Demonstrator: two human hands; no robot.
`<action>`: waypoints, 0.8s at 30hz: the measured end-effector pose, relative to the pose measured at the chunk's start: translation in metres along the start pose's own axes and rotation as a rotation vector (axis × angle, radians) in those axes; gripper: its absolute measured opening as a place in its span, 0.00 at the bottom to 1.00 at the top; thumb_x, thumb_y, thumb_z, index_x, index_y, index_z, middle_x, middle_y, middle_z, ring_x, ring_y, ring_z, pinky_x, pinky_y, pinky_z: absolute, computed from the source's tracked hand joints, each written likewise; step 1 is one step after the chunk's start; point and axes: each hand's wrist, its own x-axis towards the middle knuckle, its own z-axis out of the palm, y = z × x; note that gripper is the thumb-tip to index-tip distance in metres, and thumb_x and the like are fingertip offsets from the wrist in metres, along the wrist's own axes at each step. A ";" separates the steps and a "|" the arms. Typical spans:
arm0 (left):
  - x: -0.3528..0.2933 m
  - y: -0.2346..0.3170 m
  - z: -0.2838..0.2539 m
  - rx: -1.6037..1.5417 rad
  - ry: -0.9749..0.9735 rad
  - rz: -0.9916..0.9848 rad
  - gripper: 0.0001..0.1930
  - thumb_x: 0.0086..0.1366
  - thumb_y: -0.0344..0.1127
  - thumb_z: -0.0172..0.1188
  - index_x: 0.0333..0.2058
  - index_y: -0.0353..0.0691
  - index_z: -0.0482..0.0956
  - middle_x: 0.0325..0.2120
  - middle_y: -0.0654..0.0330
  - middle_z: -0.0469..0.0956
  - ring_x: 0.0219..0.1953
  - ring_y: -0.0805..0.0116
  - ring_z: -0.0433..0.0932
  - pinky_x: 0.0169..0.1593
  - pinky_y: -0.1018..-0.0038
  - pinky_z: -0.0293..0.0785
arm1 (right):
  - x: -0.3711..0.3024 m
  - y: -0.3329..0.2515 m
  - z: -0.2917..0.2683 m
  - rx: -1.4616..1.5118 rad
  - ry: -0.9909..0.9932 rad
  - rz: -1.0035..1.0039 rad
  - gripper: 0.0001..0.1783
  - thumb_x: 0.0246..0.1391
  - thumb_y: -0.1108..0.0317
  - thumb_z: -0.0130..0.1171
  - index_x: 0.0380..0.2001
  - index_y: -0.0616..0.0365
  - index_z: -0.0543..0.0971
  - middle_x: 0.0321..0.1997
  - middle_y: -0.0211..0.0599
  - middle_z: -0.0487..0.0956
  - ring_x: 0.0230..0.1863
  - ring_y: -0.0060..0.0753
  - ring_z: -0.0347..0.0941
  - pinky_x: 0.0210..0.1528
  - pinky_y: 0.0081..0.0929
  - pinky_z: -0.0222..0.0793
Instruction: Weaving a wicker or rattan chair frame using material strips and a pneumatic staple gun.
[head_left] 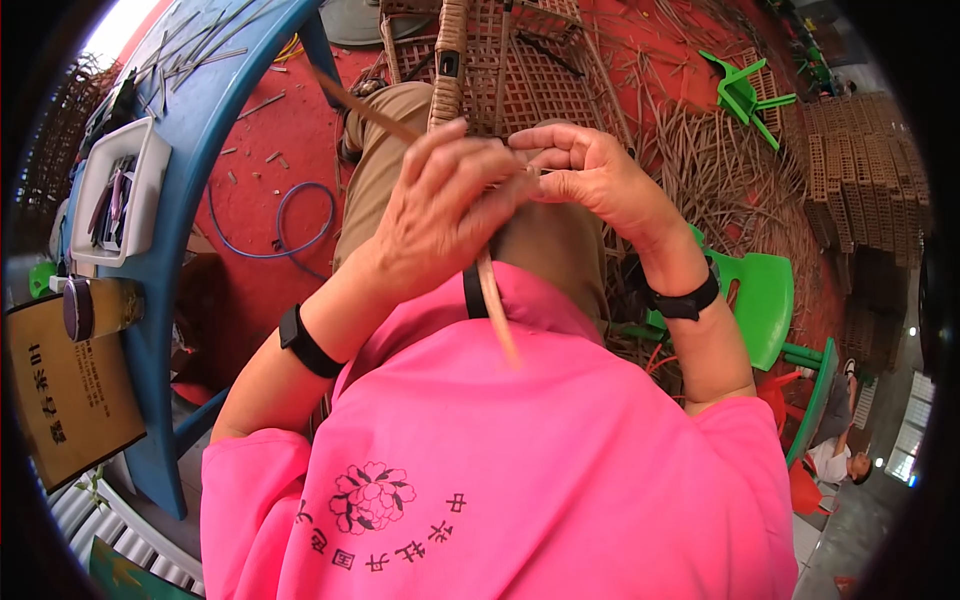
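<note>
My left hand (445, 205) is over my lap with its fingers bent and closed around a flat tan cane strip (492, 300). Part of that strip passes out of sight beneath the palm, and its lower end lies blurred over my pink shirt. Close by on the right, my right hand (597, 180) has thumb and fingers brought together against the left fingertips. What it pinches is too small and covered to make out. Just beyond my hands rises a cane-wrapped bar (450, 60) of a woven wicker piece (535, 85), whose open lattice spreads behind it.
A blue table (190, 130) at left bears a white tray (145, 190) of tools and a lidded jar (105, 305). Loose cane strips (725, 175) cover the red floor at right, near a green chair (755, 300). Stacked woven panels (865, 165) stand farther right. A blue hose (300, 215) curls at left.
</note>
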 end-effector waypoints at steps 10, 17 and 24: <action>-0.041 0.005 -0.032 -1.048 -0.827 -0.643 0.40 0.57 0.43 0.74 0.65 0.33 0.67 0.55 0.49 0.74 0.62 0.54 0.75 0.66 0.62 0.69 | 0.006 0.001 -0.011 -0.039 -0.172 -0.020 0.28 0.60 0.72 0.65 0.61 0.69 0.73 0.44 0.38 0.86 0.45 0.21 0.80 0.51 0.17 0.73; -0.043 0.039 -0.008 -1.320 -0.177 -1.168 0.31 0.67 0.33 0.69 0.66 0.37 0.69 0.49 0.60 0.79 0.50 0.68 0.78 0.56 0.69 0.74 | 0.011 0.006 -0.013 -0.066 -0.203 -0.075 0.27 0.61 0.68 0.63 0.61 0.70 0.73 0.45 0.40 0.87 0.47 0.24 0.80 0.53 0.20 0.72; -0.028 0.048 -0.003 -0.472 -0.233 -0.726 0.12 0.67 0.36 0.67 0.45 0.36 0.83 0.29 0.54 0.80 0.30 0.62 0.79 0.36 0.69 0.74 | 0.007 0.007 -0.009 -0.044 -0.176 -0.075 0.24 0.63 0.67 0.62 0.58 0.70 0.75 0.45 0.40 0.86 0.49 0.26 0.81 0.57 0.23 0.73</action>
